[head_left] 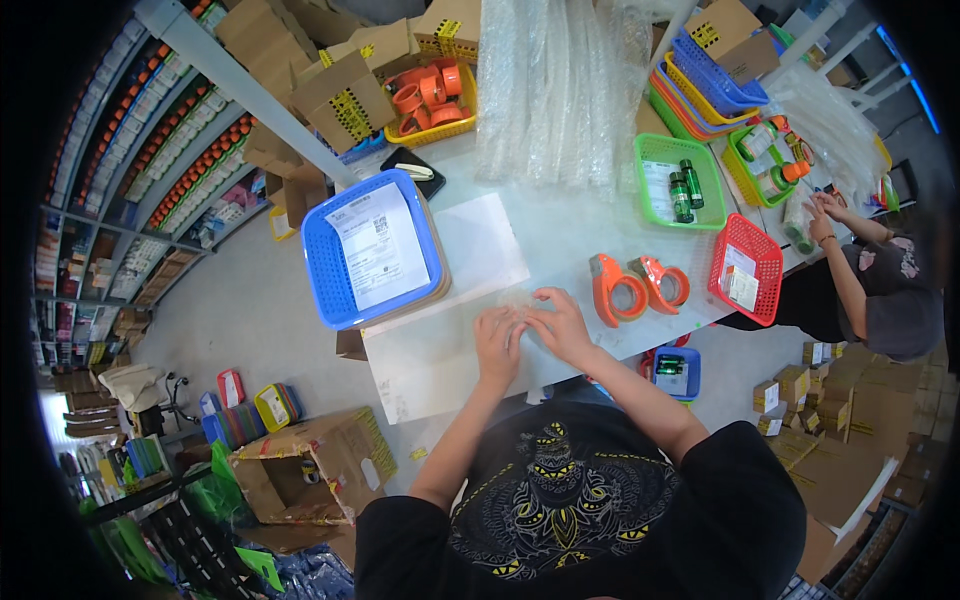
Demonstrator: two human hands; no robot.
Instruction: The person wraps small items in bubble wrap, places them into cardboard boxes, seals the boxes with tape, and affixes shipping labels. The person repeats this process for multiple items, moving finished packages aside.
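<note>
At the table's near edge, my left hand and my right hand come together, fingers closed around a small bundle of clear bubble wrap. Whatever the wrap may contain is hidden. Left of my hands stands a blue basket with a printed sheet lying in it. Two orange tape dispensers lie to the right of my right hand. Beyond them are a green basket with dark green bottles and a red basket with a white-labelled packet.
Long bubble wrap sheets cover the table's far side, beside a yellow basket of orange tape dispensers. At right, a co-worker's hands handle a wrapped bottle. An open carton sits on the floor at left.
</note>
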